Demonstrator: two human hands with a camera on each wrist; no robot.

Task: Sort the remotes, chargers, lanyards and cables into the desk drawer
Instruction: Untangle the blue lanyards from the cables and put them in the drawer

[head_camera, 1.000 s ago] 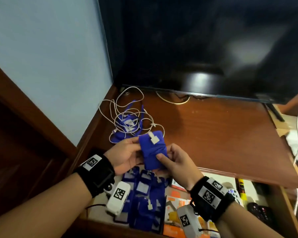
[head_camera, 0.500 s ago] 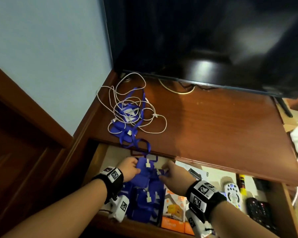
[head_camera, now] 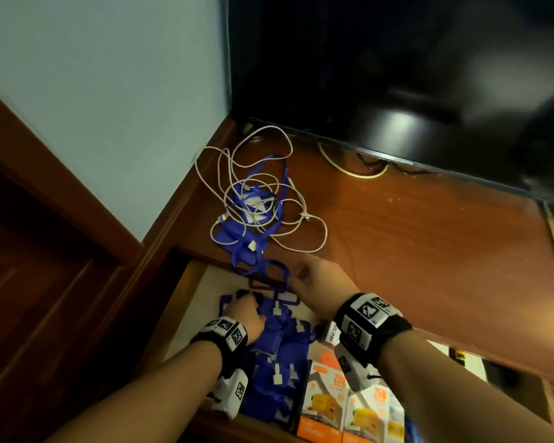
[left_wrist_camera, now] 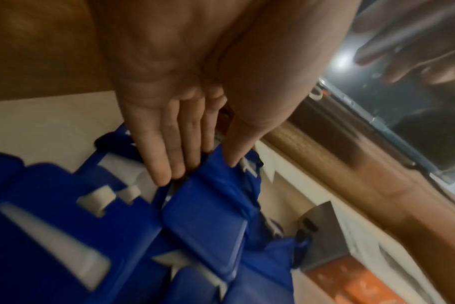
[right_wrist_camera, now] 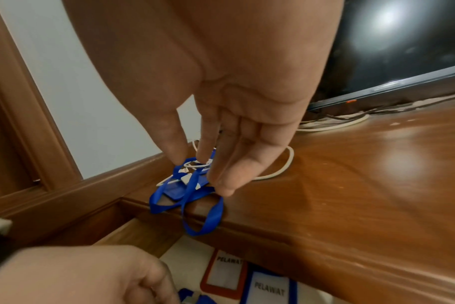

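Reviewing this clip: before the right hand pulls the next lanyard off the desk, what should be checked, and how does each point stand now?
1. Drawer open under the desk edge: ok.
2. Right hand free: ok; the right wrist view shows relaxed fingers above the strap, gripping nothing.
3. Strap reachable: ok; its loop hangs over the desk edge.
4. Lanyard clear of the white cable: not ok; the cable coils over and around the lanyard on the desk.
5. Left hand steadying the lanyard pile: ok; straight fingers rest on it.
6. Room left in the pile's section: cannot tell.
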